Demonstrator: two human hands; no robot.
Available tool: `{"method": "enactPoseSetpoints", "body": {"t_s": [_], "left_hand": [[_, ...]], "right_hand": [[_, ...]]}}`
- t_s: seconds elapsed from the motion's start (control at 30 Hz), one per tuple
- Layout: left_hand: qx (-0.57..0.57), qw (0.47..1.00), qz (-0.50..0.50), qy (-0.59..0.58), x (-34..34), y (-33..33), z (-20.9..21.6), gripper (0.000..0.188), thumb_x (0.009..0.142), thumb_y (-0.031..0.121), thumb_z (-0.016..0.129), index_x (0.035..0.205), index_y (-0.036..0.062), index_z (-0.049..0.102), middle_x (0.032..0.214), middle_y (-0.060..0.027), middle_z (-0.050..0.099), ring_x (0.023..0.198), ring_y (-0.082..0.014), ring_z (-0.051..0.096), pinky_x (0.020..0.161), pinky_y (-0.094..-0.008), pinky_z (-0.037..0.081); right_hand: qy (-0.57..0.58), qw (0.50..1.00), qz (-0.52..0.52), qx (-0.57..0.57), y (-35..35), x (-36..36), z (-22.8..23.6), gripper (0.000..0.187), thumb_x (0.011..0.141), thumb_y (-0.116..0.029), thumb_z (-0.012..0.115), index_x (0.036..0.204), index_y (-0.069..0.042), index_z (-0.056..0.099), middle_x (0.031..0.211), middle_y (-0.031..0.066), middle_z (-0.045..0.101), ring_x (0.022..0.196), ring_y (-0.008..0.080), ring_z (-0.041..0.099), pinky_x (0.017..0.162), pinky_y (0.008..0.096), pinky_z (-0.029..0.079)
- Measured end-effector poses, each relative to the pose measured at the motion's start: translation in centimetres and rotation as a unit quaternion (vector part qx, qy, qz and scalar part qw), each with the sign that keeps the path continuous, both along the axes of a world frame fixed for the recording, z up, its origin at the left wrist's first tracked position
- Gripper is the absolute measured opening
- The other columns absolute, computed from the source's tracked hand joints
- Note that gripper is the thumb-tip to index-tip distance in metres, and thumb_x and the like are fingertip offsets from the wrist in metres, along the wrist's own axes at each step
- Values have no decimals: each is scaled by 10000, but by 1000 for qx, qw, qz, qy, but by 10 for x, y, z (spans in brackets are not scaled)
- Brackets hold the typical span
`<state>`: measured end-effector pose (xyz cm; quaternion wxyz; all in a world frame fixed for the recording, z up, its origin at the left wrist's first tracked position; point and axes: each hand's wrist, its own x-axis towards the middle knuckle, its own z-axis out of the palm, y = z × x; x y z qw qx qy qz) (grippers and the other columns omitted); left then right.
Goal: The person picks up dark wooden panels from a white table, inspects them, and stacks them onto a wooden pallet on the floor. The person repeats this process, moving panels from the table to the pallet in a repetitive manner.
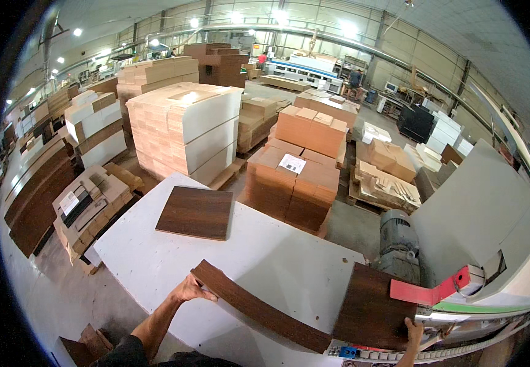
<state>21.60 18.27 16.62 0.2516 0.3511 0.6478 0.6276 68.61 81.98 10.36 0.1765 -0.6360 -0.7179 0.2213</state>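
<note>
My left hand (192,289) grips the raised left end of a long, narrow dark brown wood-grain board (262,309), thumb along its near side. The board slants down to the right across a white worktable (265,260). Its right end meets a wide dark brown panel (372,306) at the table's right side. My right hand (413,334) holds that panel by its near right corner, beside the machine's edge; part of the fingers is hidden. A red guard arm (427,292) reaches over the panel's right side. Another dark brown panel (196,212) lies flat at the table's far left.
A machine with a large grey-white casing (473,226) borders the table on the right, with a grey motor (398,232) behind the table. Stacks of brown boards (292,183) and white-faced panels (185,131) stand beyond. Cut pieces (90,211) are piled at left.
</note>
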Motion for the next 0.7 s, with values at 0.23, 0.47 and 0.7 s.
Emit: {"method": "enactPoseSetpoints", "body": {"t_s": [0.23,0.47,0.7], "left_hand": [[9,1000,-9,-22,-6,-1,-19,644,624,91,925,1186,55,611,1070,-71,693,1015,-192,650,901,-405,552],[-42,997,-4,-64,-12,-7,-28,771,576,113,948,1248,64,573,1180,-62,645,1131,-214,591,995,-435,483],[-23,999,15,41,-11,5,-17,1057,535,251,964,1441,76,448,1331,-110,592,1233,-256,545,1050,-467,449]], "right_hand": [[448,864,142,-183,-61,-63,-47,521,829,-337,784,1172,23,628,1086,115,688,965,253,649,859,396,516],[526,805,239,-137,-171,-151,8,346,881,-263,737,1105,-19,638,971,18,653,879,156,580,808,316,473],[455,810,327,-171,-242,-158,31,322,853,-165,748,1120,-25,632,1045,0,621,935,128,548,816,294,449]]}}
